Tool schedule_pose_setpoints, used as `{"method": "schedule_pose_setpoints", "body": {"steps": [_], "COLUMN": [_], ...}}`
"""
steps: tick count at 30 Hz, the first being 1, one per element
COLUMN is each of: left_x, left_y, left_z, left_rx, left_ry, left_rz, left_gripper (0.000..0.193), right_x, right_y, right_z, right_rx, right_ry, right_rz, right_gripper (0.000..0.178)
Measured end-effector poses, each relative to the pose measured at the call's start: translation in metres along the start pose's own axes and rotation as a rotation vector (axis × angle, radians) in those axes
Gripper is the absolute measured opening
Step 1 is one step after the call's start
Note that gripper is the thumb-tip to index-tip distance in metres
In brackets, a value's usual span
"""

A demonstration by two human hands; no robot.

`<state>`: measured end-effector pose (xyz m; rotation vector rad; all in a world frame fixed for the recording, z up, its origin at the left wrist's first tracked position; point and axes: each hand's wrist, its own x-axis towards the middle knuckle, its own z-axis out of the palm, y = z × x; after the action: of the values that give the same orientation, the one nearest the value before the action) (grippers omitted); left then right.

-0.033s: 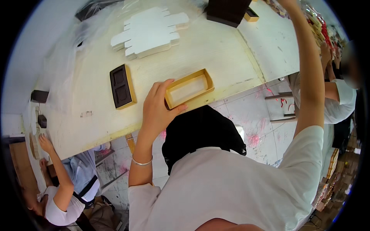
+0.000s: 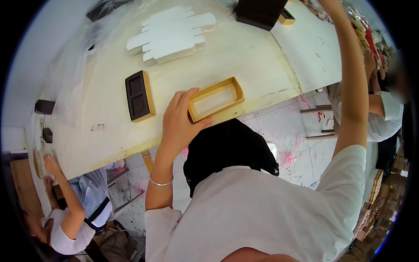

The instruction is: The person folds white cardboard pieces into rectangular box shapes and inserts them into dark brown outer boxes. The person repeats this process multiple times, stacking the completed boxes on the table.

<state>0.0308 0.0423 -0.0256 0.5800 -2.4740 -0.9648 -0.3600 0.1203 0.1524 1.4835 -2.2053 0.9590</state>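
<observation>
My left hand [image 2: 176, 115] is closed round the left end of a gold open-topped box [image 2: 216, 114], with fingers on its far side and the thumb along the near side. That box has a pale inner bottom and lies near the table's front edge. Left of it rests a gold box with a dark brown insert [image 2: 137, 96] that has two square hollows. My right arm stretches far forward, and only part of my right hand [image 2: 330, 5] shows at the top edge. Its fingers are cut off by the frame, so what they touch is hidden.
White flat box blanks [image 2: 172, 35] lie stacked at the back of the table [image 2: 244, 52]. A tall dark brown stack [image 2: 260, 13] stands farther right, with a small gold box [image 2: 286, 17] beside it. Other people sit at left [image 2: 72, 231] and right [image 2: 384, 113]. Clear plastic sheeting [image 2: 74, 74] hangs at left.
</observation>
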Motion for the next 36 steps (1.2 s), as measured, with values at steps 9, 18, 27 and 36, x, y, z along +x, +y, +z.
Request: {"method": "schedule_pose_setpoints", "body": {"steps": [9,18,27,36], "left_x": [-0.001,0.001,0.004,0.006], "left_y": [0.005,0.009,0.001,-0.005], "left_z": [-0.001,-0.003,-0.014,-0.016], "left_rx": [0.035,0.049,0.050,0.044], "left_ry": [-0.020,-0.119,-0.177,-0.213], "left_rz": [0.065,0.042,0.041,0.067], "left_gripper": [0.080,0.079,0.074,0.078], "right_x": [-0.156,-0.191,-0.191,-0.191], "right_y": [-0.081,-0.117,-0.086,-0.083], "right_z": [0.055,0.104,0.067,0.084], "right_rx": [0.783,0.116,0.316,-0.110], "right_ry": [-0.854,-0.564,-0.727,-0.481], "right_rz": [0.202,-0.116,-0.551,-0.990], "right_gripper": [0.020,0.023,0.045,0.046]}}
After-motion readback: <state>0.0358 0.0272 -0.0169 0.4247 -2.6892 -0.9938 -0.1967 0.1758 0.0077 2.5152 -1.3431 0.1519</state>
